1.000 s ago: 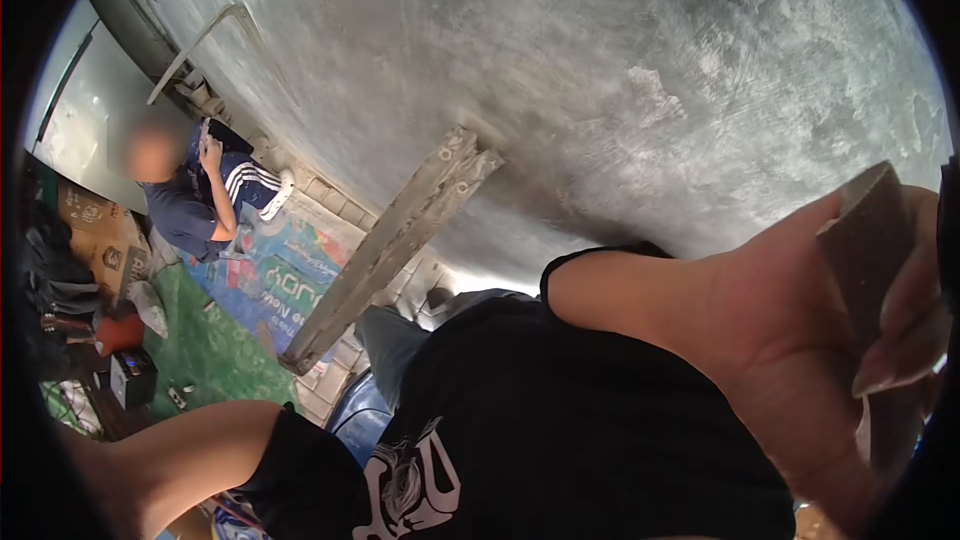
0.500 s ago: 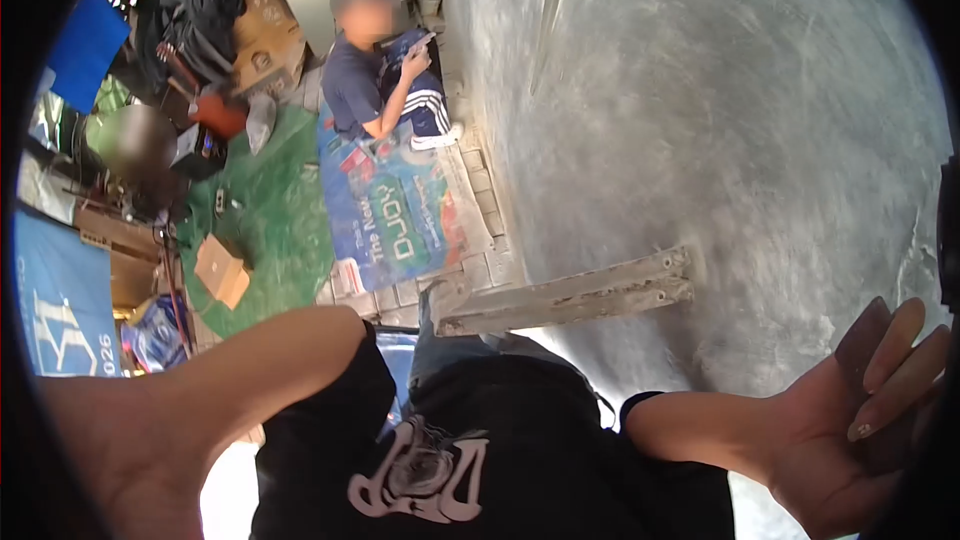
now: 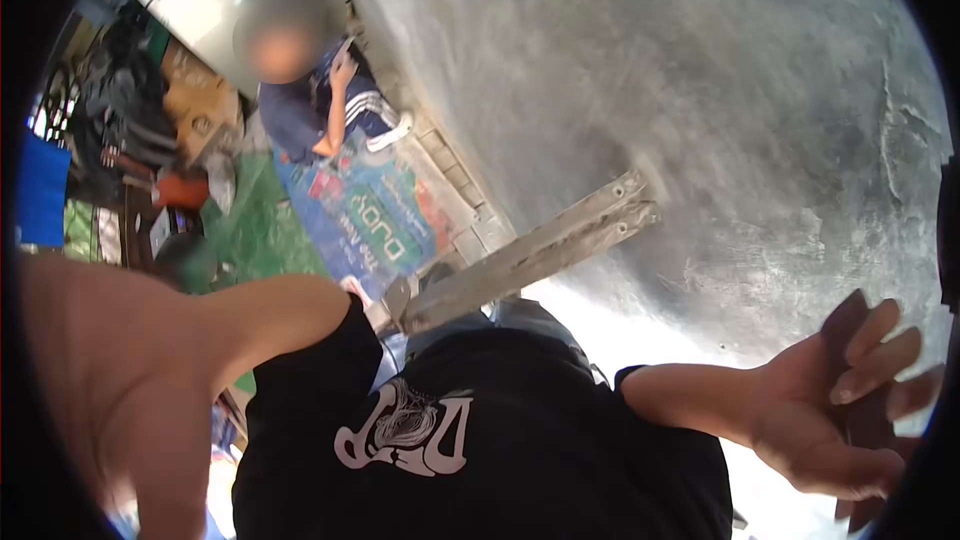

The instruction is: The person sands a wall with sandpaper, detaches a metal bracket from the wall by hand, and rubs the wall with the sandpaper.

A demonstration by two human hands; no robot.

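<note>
My right hand (image 3: 835,415) is raised at the right edge, its fingers apart and loosely bent, with nothing visible in them. Beyond it is a rough grey wall (image 3: 700,70); I see no contact between them. Large and close to the camera on the left is my left hand (image 3: 110,370), its fingers hidden by the dark rim of the view. In front of my body a worn grey channel-shaped bar (image 3: 530,255), with holes at its far end, juts from the wall. Neither hand touches it.
A person (image 3: 310,100) sits at the wall's foot on a printed blue banner (image 3: 370,220), holding a small object. Green flooring (image 3: 255,230) lies beside it. Cardboard (image 3: 195,105), dark cloth (image 3: 130,105) and a red-orange item (image 3: 180,188) are piled at upper left.
My view has turned, so the seated person and banner sit further left and the bar slants more steeply. The left hand has risen in view; the right hand's fingers have shifted and bent slightly.
</note>
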